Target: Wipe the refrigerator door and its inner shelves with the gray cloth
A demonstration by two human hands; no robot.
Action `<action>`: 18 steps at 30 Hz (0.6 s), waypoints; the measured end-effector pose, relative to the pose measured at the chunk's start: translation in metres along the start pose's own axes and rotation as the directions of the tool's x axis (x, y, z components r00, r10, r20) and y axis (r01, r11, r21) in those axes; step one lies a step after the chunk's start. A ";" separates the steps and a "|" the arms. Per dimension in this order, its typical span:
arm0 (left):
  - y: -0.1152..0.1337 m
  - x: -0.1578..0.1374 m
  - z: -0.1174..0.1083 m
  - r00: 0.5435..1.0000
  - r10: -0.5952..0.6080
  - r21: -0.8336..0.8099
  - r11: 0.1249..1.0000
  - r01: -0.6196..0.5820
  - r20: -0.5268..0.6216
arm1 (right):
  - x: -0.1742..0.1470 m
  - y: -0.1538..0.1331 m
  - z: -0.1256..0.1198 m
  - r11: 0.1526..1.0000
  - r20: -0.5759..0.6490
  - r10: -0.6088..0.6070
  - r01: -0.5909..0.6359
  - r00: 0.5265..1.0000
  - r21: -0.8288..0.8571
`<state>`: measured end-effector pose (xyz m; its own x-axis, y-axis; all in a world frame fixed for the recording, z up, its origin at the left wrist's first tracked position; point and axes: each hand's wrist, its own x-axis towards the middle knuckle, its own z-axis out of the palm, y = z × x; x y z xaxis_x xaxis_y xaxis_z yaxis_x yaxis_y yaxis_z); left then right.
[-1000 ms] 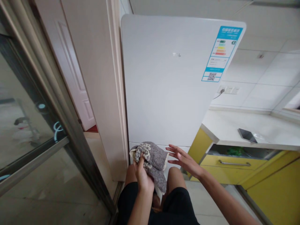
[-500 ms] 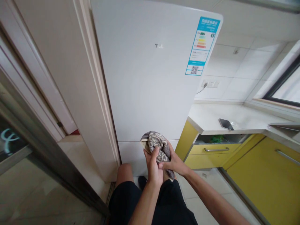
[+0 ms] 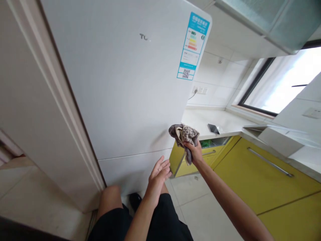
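My right hand [image 3: 193,152] grips a bunched grey and cream patterned cloth [image 3: 183,134], held up by the right edge of a tall white fridge [image 3: 120,93]. Part of the cloth hangs below my fist. My left hand [image 3: 159,171] is open with fingers apart, low in front of the fridge's lower door, holding nothing. A blue energy label [image 3: 193,45] is stuck on the fridge's upper right corner. My knees and black shorts [image 3: 140,221] show at the bottom.
A white counter [image 3: 200,122] with a dark phone [image 3: 213,128] runs right of the fridge over yellow cabinets [image 3: 260,174]; one yellow drawer [image 3: 208,154] stands slightly open. A pale door frame [image 3: 57,100] is at left. A window [image 3: 281,83] is at upper right.
The cloth has passed from my left hand to my right hand, which lifted it to the right. My left hand let go and dropped open. The view swung right.
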<state>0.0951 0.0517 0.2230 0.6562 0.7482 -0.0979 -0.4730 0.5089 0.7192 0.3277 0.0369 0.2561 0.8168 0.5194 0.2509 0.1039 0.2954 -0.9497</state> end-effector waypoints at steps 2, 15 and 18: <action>-0.014 0.003 -0.015 0.998 -0.037 0.071 0.997 0.041 -0.054 | 0.029 0.003 -0.024 0.999 -0.061 -0.023 0.020 0.998 -0.049; -0.132 0.009 -0.051 0.971 -0.095 0.467 0.863 0.190 -0.219 | 0.193 0.021 -0.084 0.600 0.039 -0.404 0.297 0.914 -0.743; -0.140 -0.010 -0.048 0.978 -0.069 0.624 0.761 0.178 -0.195 | 0.207 0.045 -0.084 0.352 0.184 -0.344 0.308 0.921 -0.884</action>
<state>0.1261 -0.0068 0.0900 0.5598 0.7802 -0.2792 0.1232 0.2549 0.9591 0.5496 0.0906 0.2492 0.6121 0.5237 0.5925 0.7896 -0.4445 -0.4229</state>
